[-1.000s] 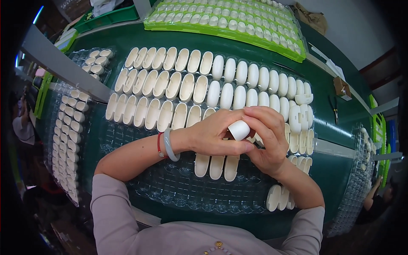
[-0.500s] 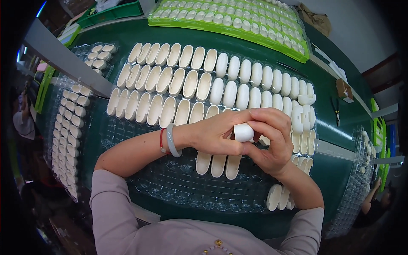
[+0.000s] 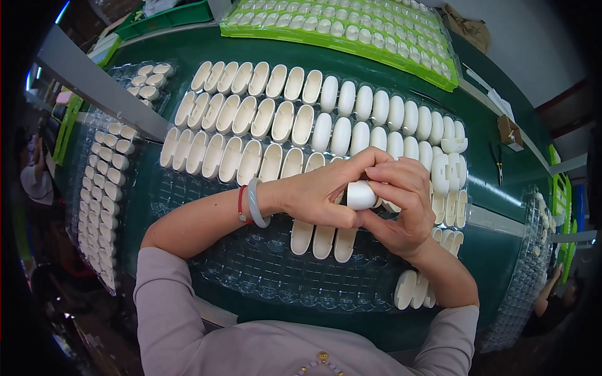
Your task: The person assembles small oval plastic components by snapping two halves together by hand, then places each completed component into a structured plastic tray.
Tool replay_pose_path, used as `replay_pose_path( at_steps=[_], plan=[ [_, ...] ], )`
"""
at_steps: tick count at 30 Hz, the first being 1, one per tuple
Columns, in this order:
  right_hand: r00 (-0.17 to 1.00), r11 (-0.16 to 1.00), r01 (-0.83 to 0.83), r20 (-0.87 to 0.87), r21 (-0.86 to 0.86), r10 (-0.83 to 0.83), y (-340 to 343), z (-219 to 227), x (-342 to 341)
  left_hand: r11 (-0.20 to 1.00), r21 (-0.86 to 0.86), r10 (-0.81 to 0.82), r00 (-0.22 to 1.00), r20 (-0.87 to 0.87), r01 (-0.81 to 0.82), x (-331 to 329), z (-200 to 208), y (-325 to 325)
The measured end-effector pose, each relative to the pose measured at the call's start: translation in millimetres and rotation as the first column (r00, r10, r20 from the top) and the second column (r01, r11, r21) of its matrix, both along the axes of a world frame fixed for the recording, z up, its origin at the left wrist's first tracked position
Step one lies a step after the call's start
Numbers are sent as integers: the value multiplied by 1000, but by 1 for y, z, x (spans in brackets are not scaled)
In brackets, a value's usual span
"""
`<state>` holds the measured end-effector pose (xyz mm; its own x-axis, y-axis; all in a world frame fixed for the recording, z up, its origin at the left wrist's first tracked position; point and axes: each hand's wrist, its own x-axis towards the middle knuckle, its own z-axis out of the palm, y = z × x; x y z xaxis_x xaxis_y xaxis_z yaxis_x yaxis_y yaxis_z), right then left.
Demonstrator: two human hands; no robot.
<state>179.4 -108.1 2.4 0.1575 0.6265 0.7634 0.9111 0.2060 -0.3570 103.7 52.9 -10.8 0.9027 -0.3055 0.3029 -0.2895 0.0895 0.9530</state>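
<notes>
Between my two hands is a small white rounded plastic shell (image 3: pixel 360 196), held above the middle of the tray. My left hand (image 3: pixel 320 195) closes on its left side, the thumb stretched below it. My right hand (image 3: pixel 404 203) curls its fingers and thumb round the right side; part of the shell is hidden there. Beneath and beyond the hands, a clear plastic tray (image 3: pixel 282 279) carries rows of hollow cream oval shells (image 3: pixel 249 160) on the left. White domed shells (image 3: pixel 347 98) lie in its far right rows. Several hollow shells sit under my wrists.
A bright green crate (image 3: pixel 351 41) full of small white parts stands at the far side. More filled clear trays lie left, with small cream shells (image 3: pixel 113 178). Pliers (image 3: pixel 499 164) and a small cardboard box (image 3: pixel 509 133) lie right. A grey post (image 3: pixel 103 91) slants across the left.
My right fingers have shifted slightly on the white shell, and my left forefinger has lifted a little. Both hands stay in nearly the same place, and the trays look the same.
</notes>
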Motion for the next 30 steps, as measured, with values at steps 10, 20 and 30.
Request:
replay_pose_path(
  at_steps=[10, 20, 30],
  plan=[
    [934, 974, 213, -275, -83, -228, -12, 0, -4, 922, 53, 384, 923, 23, -384, -10, 25, -14],
    [846, 805, -532, -149, -261, 511, -5, 90, -54, 931, 64, 364, 922, -128, -359, -120, 31, 44],
    [497, 425, -868, -447, -257, 744, 7, 159, -84, 928, 57, 373, 920, -121, -369, -119, 17, 37]
  ],
)
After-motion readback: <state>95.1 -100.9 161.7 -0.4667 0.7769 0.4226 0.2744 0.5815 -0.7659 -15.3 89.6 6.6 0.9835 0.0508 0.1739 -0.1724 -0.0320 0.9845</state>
